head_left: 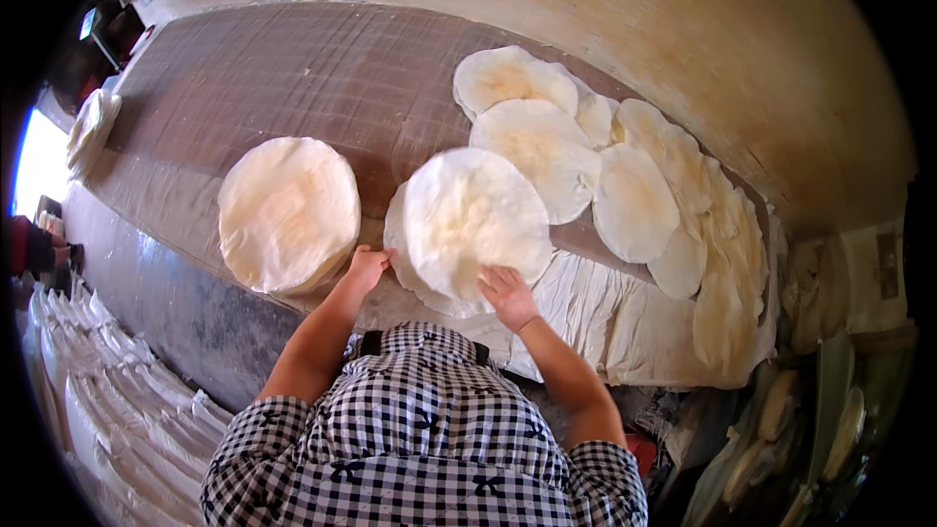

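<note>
In front of me lies a round, pale flatbread (475, 210), its far edge slightly smeared by motion. It overlaps another flatbread (397, 244) that shows at its left and lower edges. My left hand (369, 268) is closed, fingertips pinched at the left rim of that lower flatbread. My right hand (509, 297) rests with fingers stretched out on the near right part of the upper flatbread; its thumb cannot be made out. Left of my left hand stands a thick round stack of flatbreads (288, 213), the top one lightly browned in the middle.
Several loose flatbreads (535, 151) overlap across the right side of the long, cloth-covered table (283, 68). Folded pale cloth (610, 317) lies along its near right edge. A plain wall (703, 20) borders the far side. White plastic-covered piles (127, 410) stand at lower left.
</note>
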### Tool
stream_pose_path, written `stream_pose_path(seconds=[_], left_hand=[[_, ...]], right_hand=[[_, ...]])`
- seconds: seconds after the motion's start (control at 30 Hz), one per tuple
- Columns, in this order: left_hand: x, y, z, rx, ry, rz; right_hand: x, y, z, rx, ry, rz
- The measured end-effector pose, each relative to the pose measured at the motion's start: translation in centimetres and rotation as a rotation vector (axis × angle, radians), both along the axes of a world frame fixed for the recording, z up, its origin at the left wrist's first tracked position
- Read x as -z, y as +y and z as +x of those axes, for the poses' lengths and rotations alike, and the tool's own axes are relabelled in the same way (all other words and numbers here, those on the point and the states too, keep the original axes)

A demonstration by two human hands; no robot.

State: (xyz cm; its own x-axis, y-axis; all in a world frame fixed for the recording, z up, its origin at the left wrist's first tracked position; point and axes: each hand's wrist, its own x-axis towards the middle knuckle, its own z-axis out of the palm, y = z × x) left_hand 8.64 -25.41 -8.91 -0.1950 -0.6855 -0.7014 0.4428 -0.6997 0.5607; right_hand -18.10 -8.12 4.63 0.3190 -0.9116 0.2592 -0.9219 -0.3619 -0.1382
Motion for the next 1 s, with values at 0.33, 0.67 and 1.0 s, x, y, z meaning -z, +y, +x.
stream_pose_path(seconds=[0.33, 0.67, 1.0], left_hand=[[-0.1, -1.3, 0.6, 0.063, -0.03, -0.075], [-1.1, -3.0, -1.8, 0.513, -0.79, -0.521], [-2.5, -4.4, -1.2, 0.601, -0.963, -0.563]], right_hand=[[5.8, 1.2, 1.8, 0.08, -0.331, 0.23], [5.2, 1.9, 0.9, 0.301, -0.266, 0.295], [13.7, -2.1, -7.1, 1.237, -1.458, 0.435]])
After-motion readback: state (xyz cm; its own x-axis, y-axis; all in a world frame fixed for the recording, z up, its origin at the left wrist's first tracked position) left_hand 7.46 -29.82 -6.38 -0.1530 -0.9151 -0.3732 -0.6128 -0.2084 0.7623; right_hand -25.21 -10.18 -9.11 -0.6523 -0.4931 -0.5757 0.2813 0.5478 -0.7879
